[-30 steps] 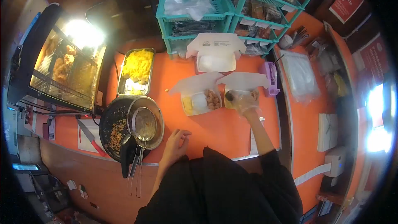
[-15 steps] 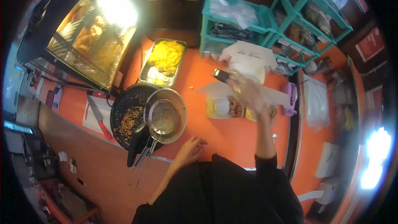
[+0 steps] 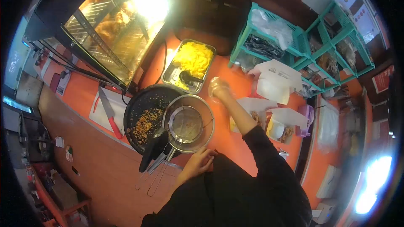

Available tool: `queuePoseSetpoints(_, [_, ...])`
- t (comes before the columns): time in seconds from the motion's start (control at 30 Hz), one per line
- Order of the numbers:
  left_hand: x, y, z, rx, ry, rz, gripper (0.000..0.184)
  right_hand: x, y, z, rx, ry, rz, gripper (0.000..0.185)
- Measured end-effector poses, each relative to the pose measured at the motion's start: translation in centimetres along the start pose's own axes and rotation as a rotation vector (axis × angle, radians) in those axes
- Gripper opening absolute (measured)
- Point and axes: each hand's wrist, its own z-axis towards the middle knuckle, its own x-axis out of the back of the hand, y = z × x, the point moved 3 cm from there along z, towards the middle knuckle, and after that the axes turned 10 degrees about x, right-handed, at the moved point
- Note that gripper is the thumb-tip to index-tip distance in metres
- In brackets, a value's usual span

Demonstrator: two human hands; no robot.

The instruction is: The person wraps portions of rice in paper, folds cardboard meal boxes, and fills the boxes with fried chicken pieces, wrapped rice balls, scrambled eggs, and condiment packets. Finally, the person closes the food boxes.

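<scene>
My right hand (image 3: 219, 89), in a clear plastic glove, is just right of a metal tray (image 3: 167, 75) of yellow food (image 3: 193, 56). A black spoon (image 3: 190, 77) lies in the tray, its handle pointing toward the hand. Motion blur hides how the gloved fingers are set. My left hand (image 3: 198, 164) is bare, loosely curled at the counter's front edge, beside the dark garment and the handle of a wire sieve (image 3: 185, 124); nothing shows in it. Under my right forearm sits an open food box (image 3: 254, 105), partly hidden, with a second open box (image 3: 277, 129) to its right.
A black pan (image 3: 141, 101) with browned crumbs stands left, under a metal bowl and the sieve. A red-handled knife (image 3: 110, 115) lies on a white board. A lit glass food cabinet (image 3: 111, 25) stands back left. Teal baskets (image 3: 294, 54) and an open white box (image 3: 275, 82) are back right.
My right hand has moved left from above the food boxes to the tray. The black spoon it held now lies in the tray, let go. My left hand stays near the counter edge.
</scene>
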Motion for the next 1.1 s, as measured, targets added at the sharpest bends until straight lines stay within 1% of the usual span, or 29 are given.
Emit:
queuePoseSetpoints(0.03, [-0.1, 0.2, 0.1, -0.013, -0.026, -0.002, 0.019, -4.0, 0.9, 2.2, -0.155, -0.051, 0.054, 0.029])
queuePoseSetpoints(0.07, [-0.2, -0.2, 0.2, -0.017, -0.027, -0.003, 0.019, -3.1, 0.4, 1.7, -0.158, -0.049, 0.051, 0.029])
queuePoseSetpoints(0.1, [-0.5, -0.7, 0.2, -0.052, -0.033, 0.05, 0.02, -1.7, -0.7, 0.6, -0.144, -0.124, 0.055, 0.029])
queuePoseSetpoints(0.17, [-0.3, -0.7, 0.3, -0.087, -0.029, 0.107, 0.022, -7.4, -0.4, 3.1, -0.123, 0.094, -0.112, 0.029])
queuePoseSetpoints(0.2, [-0.1, -0.1, 0.3, -0.091, -0.034, 0.094, 0.022, -7.2, -1.2, 2.6, -0.122, 0.202, -0.195, 0.03])
queuePoseSetpoints(0.27, [-0.1, 0.3, 0.3, -0.097, -0.044, 0.078, 0.022, -7.3, -0.8, 3.0, -0.045, 0.049, 0.08, 0.016])
queuePoseSetpoints(0.3, [-0.1, 0.4, 0.4, -0.116, -0.035, 0.084, 0.021, -6.9, -0.8, 2.5, -0.047, 0.055, 0.114, 0.013])
queuePoseSetpoints(0.37, [-0.3, 0.3, 0.2, -0.131, -0.036, 0.088, 0.021, -5.5, -0.5, 2.4, -0.059, 0.165, 0.123, 0.01])
queuePoseSetpoints(0.4, [-0.4, 0.0, 0.2, -0.091, -0.065, 0.075, 0.02, -4.0, -0.2, 2.0, -0.055, 0.238, 0.117, 0.012])
queuePoseSetpoints(0.43, [-0.6, -0.2, 0.1, -0.05, -0.095, 0.061, 0.019, -1.9, -0.1, 1.0, -0.028, 0.298, 0.121, 0.015])
queuePoseSetpoints(0.5, [-0.6, 0.2, -0.3, -0.049, -0.081, 0.047, 0.018, 4.9, 0.5, -5.2, 0.097, 0.38, 0.17, 0.013])
queuePoseSetpoints(0.57, [0.2, 1.6, -0.4, -0.089, -0.051, 0.072, 0.017, 4.5, 4.5, -8.9, 0.019, 0.74, 0.788, 0.015])
queuePoseSetpoints(0.63, [0.4, 2.3, -0.5, -0.078, -0.056, 0.048, 0.018, 9.3, 4.4, -15.8, 0.128, 0.626, 0.584, 0.018])
queuePoseSetpoints(0.67, [0.3, 2.5, -0.4, -0.063, -0.055, 0.02, 0.018, 6.7, 5.3, -16.9, 0.118, 0.632, 0.581, 0.018])
queuePoseSetpoints(0.7, [0.0, 2.7, -0.2, -0.07, -0.066, 0.021, 0.018, 2.0, 6.5, -17.1, 0.03, 0.601, 0.572, 0.02])
queuePoseSetpoints(0.77, [-0.9, 2.7, 0.4, -0.121, -0.111, 0.091, 0.018, -7.0, 7.1, -17.2, -0.072, 0.572, 0.564, 0.023])
queuePoseSetpoints(0.8, [-1.5, 2.5, 0.5, -0.125, -0.122, 0.094, 0.018, -11.0, 6.9, -17.5, -0.101, 0.766, 0.869, 0.032])
queuePoseSetpoints(0.87, [-3.1, 2.1, 1.4, 0.002, -0.264, -0.017, 0.021, -11.0, 6.7, -17.6, -0.117, 0.972, 1.172, 0.045])
queuePoseSetpoints(0.9, [-3.3, 2.7, 1.9, -0.005, -0.26, -0.01, 0.021, -7.7, 5.8, -17.6, -0.132, 0.646, 0.531, 0.043])
queuePoseSetpoints(0.93, [-4.0, 3.2, 2.2, 0.125, -0.394, -0.078, 0.026, -5.2, 4.7, -17.9, -0.142, 0.291, -0.093, 0.041])
queuePoseSetpoints(0.97, [-4.8, 3.4, 2.1, 0.259, -0.53, -0.147, 0.031, -3.0, 4.1, -18.9, -0.146, 0.291, -0.087, 0.041])
queuePoseSetpoints(1.0, [-5.5, 3.7, 2.1, 0.259, -0.537, -0.141, 0.031, -1.0, 4.1, -19.9, -0.243, 0.382, 0.273, 0.037])
queuePoseSetpoints(1.03, [-6.2, 4.4, 2.2, 0.136, -0.548, -0.3, 0.04, -0.1, 4.3, -20.2, -0.338, 0.47, 0.634, 0.034])
queuePoseSetpoints(1.07, [-6.5, 5.1, 2.2, 0.012, -0.555, -0.46, 0.052, 0.0, 4.1, -19.7, -0.347, 0.475, 0.638, 0.034])
queuePoseSetpoints(1.1, [-6.6, 5.7, 2.2, 0.014, -0.566, -0.454, 0.052, 0.9, 3.4, -19.3, -0.194, 0.712, 0.53, 0.032])
